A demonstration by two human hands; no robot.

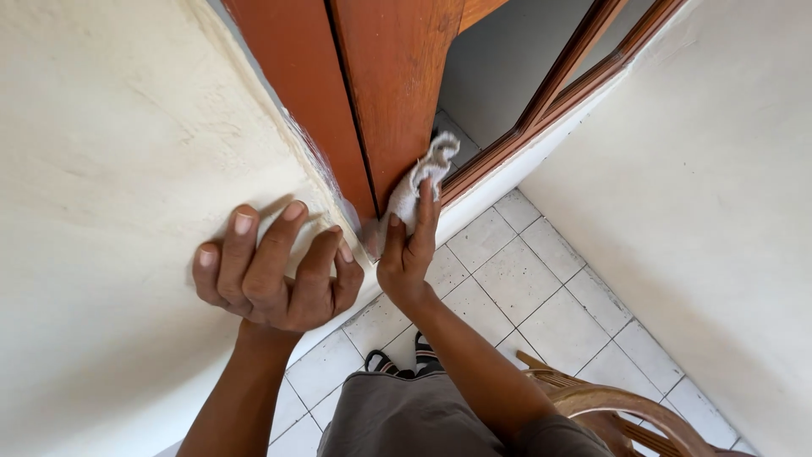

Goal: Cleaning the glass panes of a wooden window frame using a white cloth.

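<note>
My right hand (408,254) presses a crumpled white cloth (420,179) against the lower part of a reddish-brown wooden door (397,85), close to its edge. The fingers lie flat over the cloth, pointing up. My left hand (275,271) rests on the cream plaster wall (110,195) just left of the wooden door frame (296,93). Its fingers are bent and spread, and it holds nothing.
The door stands ajar with a dim room behind it. White floor tiles (516,279) run below. A curved wooden chair back (617,406) sits at the lower right. Another cream wall (719,211) closes the right side. My sandalled feet (406,360) show near the threshold.
</note>
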